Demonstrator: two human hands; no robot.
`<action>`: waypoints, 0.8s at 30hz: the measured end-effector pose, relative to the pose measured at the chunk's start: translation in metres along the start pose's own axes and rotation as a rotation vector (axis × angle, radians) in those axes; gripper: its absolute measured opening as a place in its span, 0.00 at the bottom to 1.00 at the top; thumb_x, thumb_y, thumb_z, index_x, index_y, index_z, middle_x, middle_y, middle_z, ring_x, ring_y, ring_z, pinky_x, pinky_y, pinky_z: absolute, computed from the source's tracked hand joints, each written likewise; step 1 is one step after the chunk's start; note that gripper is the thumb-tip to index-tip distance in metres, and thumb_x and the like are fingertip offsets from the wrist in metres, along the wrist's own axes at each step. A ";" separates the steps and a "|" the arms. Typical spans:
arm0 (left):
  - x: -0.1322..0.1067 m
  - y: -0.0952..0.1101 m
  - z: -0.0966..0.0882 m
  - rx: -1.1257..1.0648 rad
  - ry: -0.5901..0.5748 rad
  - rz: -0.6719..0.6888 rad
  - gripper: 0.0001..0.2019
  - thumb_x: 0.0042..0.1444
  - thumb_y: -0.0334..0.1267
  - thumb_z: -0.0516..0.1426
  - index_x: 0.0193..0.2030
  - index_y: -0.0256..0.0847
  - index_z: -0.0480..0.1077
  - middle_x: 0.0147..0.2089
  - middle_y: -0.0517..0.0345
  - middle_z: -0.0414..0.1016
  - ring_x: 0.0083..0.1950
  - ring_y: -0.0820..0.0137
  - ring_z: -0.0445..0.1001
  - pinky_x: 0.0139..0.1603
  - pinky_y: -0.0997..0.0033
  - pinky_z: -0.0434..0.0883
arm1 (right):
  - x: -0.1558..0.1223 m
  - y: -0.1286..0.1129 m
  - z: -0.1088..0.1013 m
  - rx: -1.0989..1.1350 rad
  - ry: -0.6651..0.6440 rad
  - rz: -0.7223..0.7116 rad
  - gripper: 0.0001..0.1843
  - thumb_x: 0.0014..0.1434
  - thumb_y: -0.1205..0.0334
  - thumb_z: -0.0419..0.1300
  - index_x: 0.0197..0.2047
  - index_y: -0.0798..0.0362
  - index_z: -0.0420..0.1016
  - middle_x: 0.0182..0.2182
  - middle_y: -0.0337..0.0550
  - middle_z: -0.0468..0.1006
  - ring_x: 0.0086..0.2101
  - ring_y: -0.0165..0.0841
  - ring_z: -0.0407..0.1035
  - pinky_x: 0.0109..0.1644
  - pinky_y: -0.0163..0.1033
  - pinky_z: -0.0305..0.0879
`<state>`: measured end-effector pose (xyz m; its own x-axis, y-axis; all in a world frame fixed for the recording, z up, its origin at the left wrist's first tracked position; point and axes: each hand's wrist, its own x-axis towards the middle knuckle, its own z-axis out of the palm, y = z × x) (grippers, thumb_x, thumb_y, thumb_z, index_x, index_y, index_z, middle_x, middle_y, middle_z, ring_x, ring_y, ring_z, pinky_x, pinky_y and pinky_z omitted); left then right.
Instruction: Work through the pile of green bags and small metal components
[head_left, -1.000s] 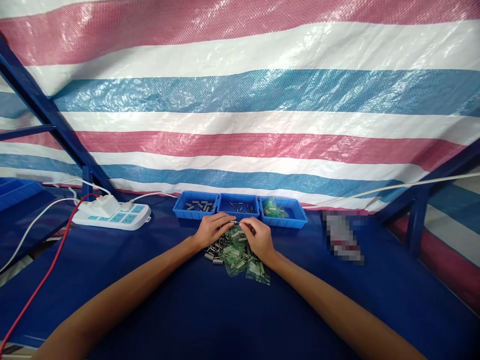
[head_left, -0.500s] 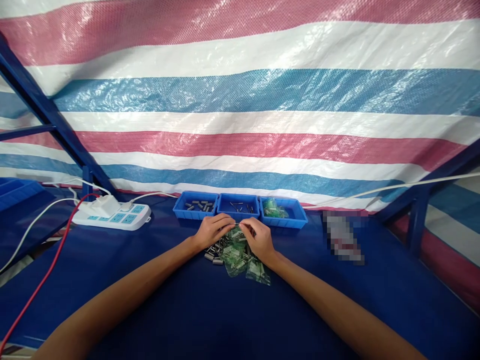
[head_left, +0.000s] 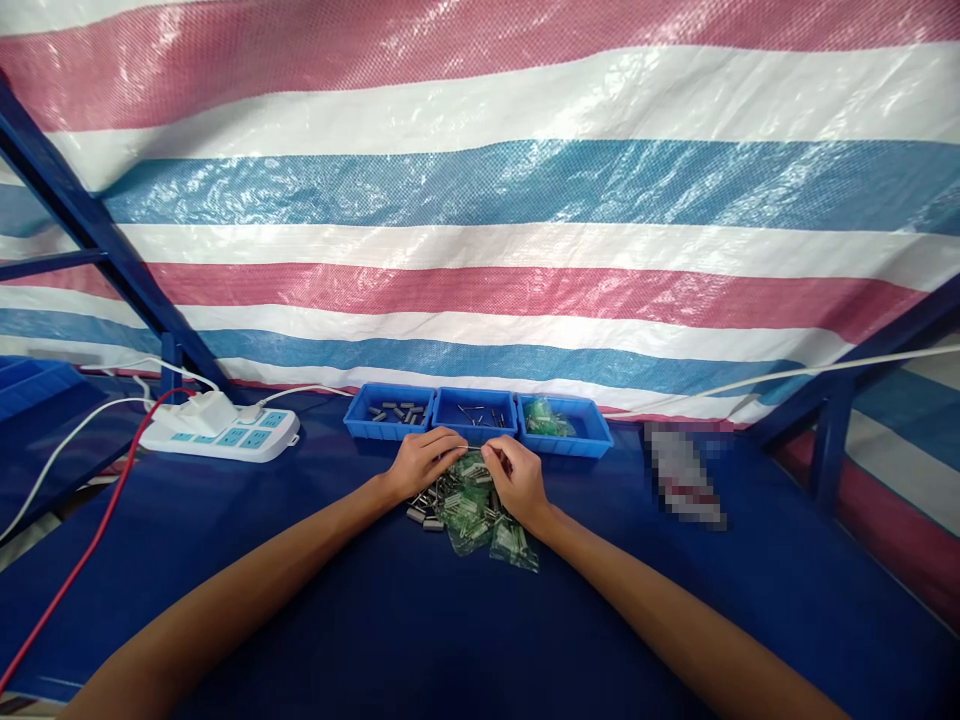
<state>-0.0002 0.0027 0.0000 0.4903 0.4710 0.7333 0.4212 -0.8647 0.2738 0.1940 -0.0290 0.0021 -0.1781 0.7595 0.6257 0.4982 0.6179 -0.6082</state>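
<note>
My left hand [head_left: 424, 462] and my right hand [head_left: 516, 480] meet over a pile of small green plastic bags [head_left: 480, 510] and small metal cylinders [head_left: 424, 508] on the blue table. Both hands have their fingers pinched together at a thin metal pin [head_left: 472, 447] between their fingertips. Just behind the hands stand three blue trays: the left tray [head_left: 367, 420] holds metal cylinders, the middle tray [head_left: 475, 426] holds thin pins, the right tray [head_left: 592, 430] holds green bags.
A white power strip [head_left: 225, 433] with a plug, white cables and a red cable [head_left: 90, 540] lies at the left. A blurred object [head_left: 686, 475] lies at the right. A striped tarpaulin [head_left: 480, 200] hangs behind the table, with blue frame posts [head_left: 832, 440] at both sides.
Hardly anything has moved; the hands stay pinched together over the pile and the view has shifted very slightly.
</note>
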 end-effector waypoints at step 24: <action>-0.001 -0.002 0.001 0.003 0.010 0.046 0.07 0.60 0.34 0.55 0.42 0.37 0.72 0.38 0.52 0.76 0.39 0.72 0.75 0.38 0.77 0.72 | -0.001 0.004 0.004 0.017 0.010 -0.082 0.09 0.64 0.63 0.50 0.34 0.54 0.68 0.26 0.40 0.68 0.25 0.29 0.61 0.31 0.34 0.56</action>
<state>-0.0005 0.0040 -0.0017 0.5017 0.4294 0.7509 0.4010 -0.8847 0.2379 0.1929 -0.0270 -0.0029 -0.2089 0.7044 0.6784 0.4675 0.6812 -0.5633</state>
